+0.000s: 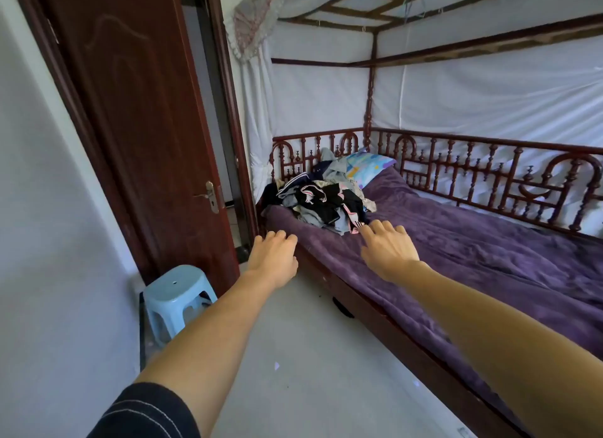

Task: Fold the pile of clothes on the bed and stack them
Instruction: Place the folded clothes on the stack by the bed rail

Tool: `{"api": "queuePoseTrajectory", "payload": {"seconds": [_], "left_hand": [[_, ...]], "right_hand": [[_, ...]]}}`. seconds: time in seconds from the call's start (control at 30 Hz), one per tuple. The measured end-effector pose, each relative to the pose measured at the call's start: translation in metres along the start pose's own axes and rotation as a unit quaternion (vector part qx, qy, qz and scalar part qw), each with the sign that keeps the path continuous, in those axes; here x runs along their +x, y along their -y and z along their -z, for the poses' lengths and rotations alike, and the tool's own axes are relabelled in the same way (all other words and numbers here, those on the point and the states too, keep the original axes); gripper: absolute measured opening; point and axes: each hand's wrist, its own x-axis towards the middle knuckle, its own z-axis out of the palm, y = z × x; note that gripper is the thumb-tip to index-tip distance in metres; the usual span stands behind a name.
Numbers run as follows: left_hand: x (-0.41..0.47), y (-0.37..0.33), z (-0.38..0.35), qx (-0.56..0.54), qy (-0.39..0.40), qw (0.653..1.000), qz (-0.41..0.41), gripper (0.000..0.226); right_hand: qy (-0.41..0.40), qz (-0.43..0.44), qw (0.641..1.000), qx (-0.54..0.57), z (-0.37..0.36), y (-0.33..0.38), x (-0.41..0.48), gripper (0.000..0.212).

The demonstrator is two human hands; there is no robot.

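Observation:
A jumbled pile of clothes, black, grey, white and pink, lies at the head end of the bed on a purple blanket. Both my arms stretch out toward it. My right hand hovers over the blanket just short of the pile's near edge, fingers spread and relaxed, holding nothing. Over the bed's front corner, left of the pile, my left hand hangs with loose fingers and is empty.
A blue patterned pillow lies behind the pile against the carved wooden railing. A light blue plastic stool stands by the dark wooden door. White netting hangs around the bed frame. Pale floor runs along the bed's front rail.

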Motion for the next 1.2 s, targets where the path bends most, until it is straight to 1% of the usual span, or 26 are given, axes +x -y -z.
{"api": "queuePoseTrajectory", "payload": {"seconds": [0.03,0.27,0.43,0.67,0.8,0.97,1.13,1.2], "left_hand": [[0.004,0.000,-0.004,0.003,0.014,1.000,0.002,0.034],[0.072,0.008,-0.067,0.004,0.045,0.999,-0.008,0.032],[0.144,0.017,-0.108,0.005,0.075,0.997,-0.008,0.023],[0.232,0.045,-0.145,-0.042,0.090,0.995,0.025,0.023],[0.296,0.070,-0.176,-0.061,0.092,0.993,0.047,0.026],[0.384,0.103,-0.226,-0.065,0.093,0.993,0.023,0.029],[0.486,0.148,-0.268,-0.109,0.096,0.989,-0.004,0.019],[0.530,0.161,-0.279,-0.123,0.089,0.988,-0.006,0.017]], "right_hand": [[0.016,-0.006,1.000,-0.001,-0.005,0.001,0.004,0.036],[0.052,-0.008,0.998,0.023,-0.078,-0.013,0.069,0.034],[0.080,-0.006,0.996,0.033,-0.133,-0.032,0.145,0.032],[0.087,0.023,0.995,0.047,-0.179,-0.047,0.250,0.034],[0.078,0.040,0.995,0.050,-0.212,-0.051,0.319,0.030],[0.074,0.029,0.996,0.039,-0.263,-0.056,0.411,0.031],[0.091,0.001,0.994,0.052,-0.301,-0.064,0.509,0.035],[0.082,-0.016,0.994,0.065,-0.316,-0.072,0.543,0.035]]}}
